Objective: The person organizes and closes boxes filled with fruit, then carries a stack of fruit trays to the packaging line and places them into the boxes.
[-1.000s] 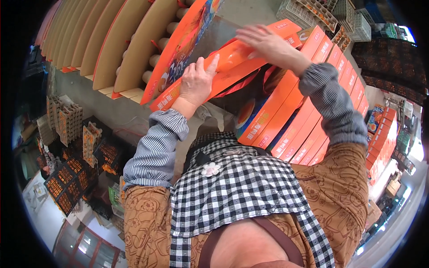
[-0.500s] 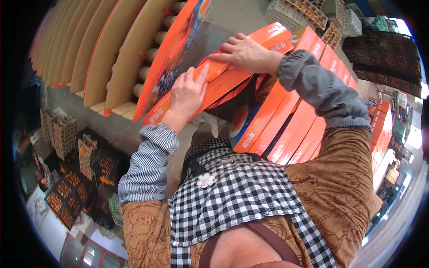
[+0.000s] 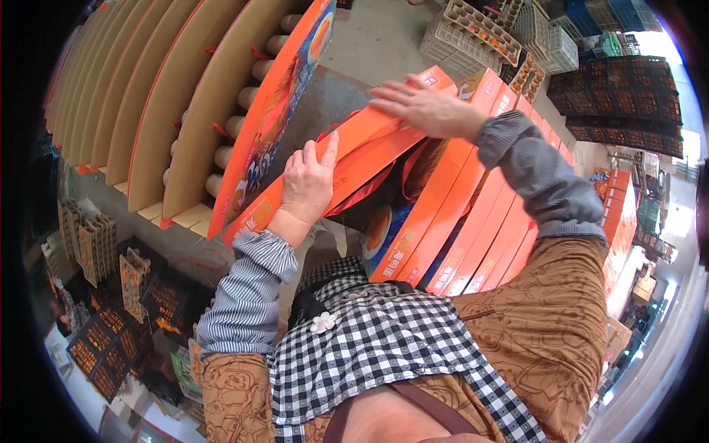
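An orange carton (image 3: 354, 159) with a red ribbon handle stands on its edge in front of me, its narrow top side running away to the upper right. My left hand (image 3: 307, 183) lies on the near part of that side, index finger stretched along it and the other fingers bent a little. At the far end, my right hand (image 3: 428, 109) is flat with its fingers extended over the carton's top. To its left, an open carton (image 3: 255, 118) shows egg-like rounded items (image 3: 235, 124) against its cardboard inside; the right palm is hidden from above.
More open cartons (image 3: 140, 111) stand in a curved row at the left. Several shut orange cartons (image 3: 473, 221) lean side by side at the right. Beyond them are white crates (image 3: 461, 48) with egg trays (image 3: 484, 33). Black crates (image 3: 111, 343) stand at the lower left.
My right hand has flattened and moved along the carton's top toward its far end. The raised orange flap between my hands now lies flatter. My left hand stays on the near part.
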A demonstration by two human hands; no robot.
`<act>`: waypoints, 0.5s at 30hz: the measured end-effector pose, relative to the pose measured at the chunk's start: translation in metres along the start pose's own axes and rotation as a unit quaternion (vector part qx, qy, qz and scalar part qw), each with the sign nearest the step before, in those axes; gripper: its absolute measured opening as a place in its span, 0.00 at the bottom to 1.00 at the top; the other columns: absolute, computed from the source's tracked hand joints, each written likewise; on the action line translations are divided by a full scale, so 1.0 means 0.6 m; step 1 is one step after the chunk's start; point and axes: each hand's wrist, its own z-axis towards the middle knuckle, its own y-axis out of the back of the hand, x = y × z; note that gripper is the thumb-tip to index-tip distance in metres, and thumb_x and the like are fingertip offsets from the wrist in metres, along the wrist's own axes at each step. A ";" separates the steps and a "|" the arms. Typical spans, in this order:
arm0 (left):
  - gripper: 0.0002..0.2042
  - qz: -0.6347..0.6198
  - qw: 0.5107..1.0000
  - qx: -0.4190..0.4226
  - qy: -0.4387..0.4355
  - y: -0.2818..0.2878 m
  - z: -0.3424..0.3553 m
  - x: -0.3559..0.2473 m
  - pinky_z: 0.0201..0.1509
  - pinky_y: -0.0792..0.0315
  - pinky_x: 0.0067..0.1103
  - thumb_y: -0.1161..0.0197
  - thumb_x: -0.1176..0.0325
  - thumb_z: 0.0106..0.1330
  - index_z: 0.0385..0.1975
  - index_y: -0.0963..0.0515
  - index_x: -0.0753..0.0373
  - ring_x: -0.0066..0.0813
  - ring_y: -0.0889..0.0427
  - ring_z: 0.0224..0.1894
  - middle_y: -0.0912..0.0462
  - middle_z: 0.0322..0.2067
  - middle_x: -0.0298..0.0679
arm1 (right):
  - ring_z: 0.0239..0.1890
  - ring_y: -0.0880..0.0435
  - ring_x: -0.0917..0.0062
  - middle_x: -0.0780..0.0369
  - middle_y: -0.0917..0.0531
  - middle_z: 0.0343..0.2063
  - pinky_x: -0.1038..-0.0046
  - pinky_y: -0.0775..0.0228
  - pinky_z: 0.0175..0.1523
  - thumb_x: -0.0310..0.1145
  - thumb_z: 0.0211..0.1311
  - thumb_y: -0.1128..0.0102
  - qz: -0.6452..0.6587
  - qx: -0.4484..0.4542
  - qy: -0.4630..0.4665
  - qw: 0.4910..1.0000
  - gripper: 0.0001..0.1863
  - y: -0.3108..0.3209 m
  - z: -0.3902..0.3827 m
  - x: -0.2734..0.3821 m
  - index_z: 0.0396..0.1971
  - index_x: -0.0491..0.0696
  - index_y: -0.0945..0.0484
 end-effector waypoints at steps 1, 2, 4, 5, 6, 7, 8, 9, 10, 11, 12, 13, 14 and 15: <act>0.30 0.002 1.000 0.001 0.004 0.003 0.001 0.001 0.54 0.21 0.36 0.36 0.67 0.70 0.74 0.31 0.57 0.47 0.19 0.47 0.23 0.54 0.54 | 0.73 0.31 0.68 0.60 0.26 0.67 0.59 0.41 0.74 0.33 0.75 0.49 0.001 -0.001 0.004 1.000 0.31 0.001 -0.018 -0.026 0.76 0.53 0.39; 0.31 -0.006 1.000 0.001 0.004 0.004 0.001 0.000 0.54 0.21 0.36 0.36 0.68 0.69 0.74 0.31 0.57 0.47 0.19 0.47 0.23 0.54 0.53 | 0.71 0.30 0.69 0.60 0.26 0.66 0.59 0.40 0.72 0.33 0.75 0.48 -0.036 0.018 0.000 0.999 0.33 0.002 -0.036 -0.048 0.78 0.54 0.42; 0.31 -0.012 1.000 0.006 0.007 0.006 0.002 0.001 0.53 0.21 0.35 0.35 0.68 0.69 0.74 0.30 0.56 0.47 0.19 0.47 0.23 0.54 0.53 | 0.70 0.29 0.70 0.61 0.26 0.66 0.60 0.38 0.70 0.33 0.75 0.48 -0.069 0.034 -0.001 0.997 0.35 0.001 -0.039 -0.064 0.79 0.56 0.44; 0.32 -0.013 1.000 -0.012 -0.004 0.007 0.003 0.002 0.52 0.21 0.34 0.38 0.71 0.65 0.73 0.30 0.57 0.45 0.20 0.43 0.23 0.52 0.52 | 0.68 0.28 0.69 0.60 0.25 0.64 0.59 0.39 0.71 0.34 0.73 0.44 -0.036 0.087 -0.016 0.995 0.36 0.008 -0.031 -0.068 0.79 0.57 0.43; 0.33 -0.015 0.999 -0.029 -0.015 0.007 0.002 0.002 0.50 0.21 0.33 0.40 0.74 0.62 0.73 0.29 0.58 0.44 0.21 0.40 0.24 0.50 0.51 | 0.67 0.26 0.68 0.60 0.24 0.63 0.58 0.39 0.72 0.34 0.71 0.41 -0.004 0.140 -0.031 0.990 0.38 0.009 -0.024 -0.070 0.79 0.59 0.42; 0.33 -0.012 0.999 -0.028 -0.014 0.009 0.001 0.003 0.50 0.21 0.33 0.40 0.74 0.62 0.73 0.29 0.58 0.44 0.21 0.40 0.24 0.50 0.51 | 0.60 0.23 0.69 0.60 0.22 0.58 0.60 0.38 0.70 0.32 0.70 0.40 -0.022 0.094 -0.032 0.995 0.37 -0.009 -0.027 -0.078 0.78 0.63 0.39; 0.33 -0.012 1.000 -0.024 -0.014 0.009 0.002 0.003 0.50 0.21 0.33 0.40 0.74 0.62 0.73 0.29 0.58 0.44 0.21 0.40 0.24 0.50 0.51 | 0.60 0.23 0.69 0.60 0.22 0.58 0.60 0.38 0.70 0.32 0.70 0.40 -0.022 0.094 -0.031 0.995 0.37 -0.024 -0.031 -0.080 0.78 0.63 0.39; 0.33 -0.012 1.000 -0.020 -0.013 0.009 0.004 0.002 0.50 0.21 0.34 0.40 0.74 0.62 0.72 0.28 0.58 0.44 0.21 0.41 0.24 0.50 0.51 | 0.60 0.23 0.70 0.61 0.21 0.58 0.61 0.37 0.68 0.31 0.70 0.41 -0.029 0.056 -0.033 0.997 0.37 -0.038 -0.035 -0.081 0.77 0.67 0.38; 0.33 -0.011 1.000 -0.019 -0.011 0.008 0.003 0.002 0.50 0.21 0.34 0.40 0.74 0.62 0.72 0.28 0.58 0.44 0.21 0.41 0.24 0.50 0.51 | 0.60 0.22 0.70 0.62 0.21 0.58 0.61 0.36 0.65 0.31 0.71 0.42 -0.035 0.018 -0.034 0.999 0.37 -0.041 -0.033 -0.080 0.76 0.72 0.38; 0.33 -0.008 1.000 -0.024 -0.012 0.006 0.004 0.002 0.51 0.22 0.34 0.41 0.74 0.63 0.73 0.28 0.57 0.44 0.21 0.41 0.24 0.50 0.51 | 0.60 0.22 0.70 0.62 0.21 0.58 0.61 0.36 0.65 0.31 0.71 0.42 -0.034 0.017 -0.033 0.999 0.37 -0.041 -0.034 -0.079 0.76 0.72 0.38; 0.33 -0.005 0.999 -0.030 -0.012 0.004 0.004 0.002 0.51 0.22 0.34 0.41 0.75 0.63 0.73 0.28 0.57 0.44 0.21 0.41 0.24 0.50 0.51 | 0.63 0.24 0.69 0.62 0.22 0.61 0.58 0.39 0.69 0.35 0.71 0.41 -0.036 0.010 -0.062 0.997 0.34 -0.040 -0.038 -0.076 0.75 0.75 0.36; 0.33 -0.004 1.000 -0.027 -0.010 0.004 0.000 0.002 0.51 0.22 0.34 0.41 0.75 0.63 0.73 0.28 0.57 0.44 0.21 0.41 0.24 0.50 0.51 | 0.67 0.26 0.67 0.61 0.24 0.64 0.56 0.41 0.72 0.40 0.72 0.40 -0.036 0.002 -0.090 0.995 0.32 -0.038 -0.038 -0.070 0.74 0.77 0.34; 0.32 0.004 1.000 -0.018 -0.007 0.003 -0.003 0.001 0.52 0.21 0.35 0.40 0.74 0.64 0.73 0.29 0.57 0.46 0.20 0.43 0.23 0.52 0.53 | 0.67 0.26 0.67 0.61 0.24 0.64 0.56 0.41 0.72 0.40 0.72 0.40 -0.033 0.001 -0.088 0.996 0.32 -0.039 -0.040 -0.064 0.74 0.77 0.34; 0.32 0.011 1.000 -0.009 -0.004 0.003 -0.007 0.001 0.53 0.21 0.36 0.38 0.73 0.65 0.73 0.30 0.56 0.48 0.19 0.45 0.23 0.54 0.54 | 0.70 0.30 0.66 0.60 0.26 0.67 0.53 0.46 0.74 0.45 0.72 0.40 -0.007 -0.005 -0.129 0.992 0.31 -0.041 -0.044 -0.059 0.73 0.78 0.33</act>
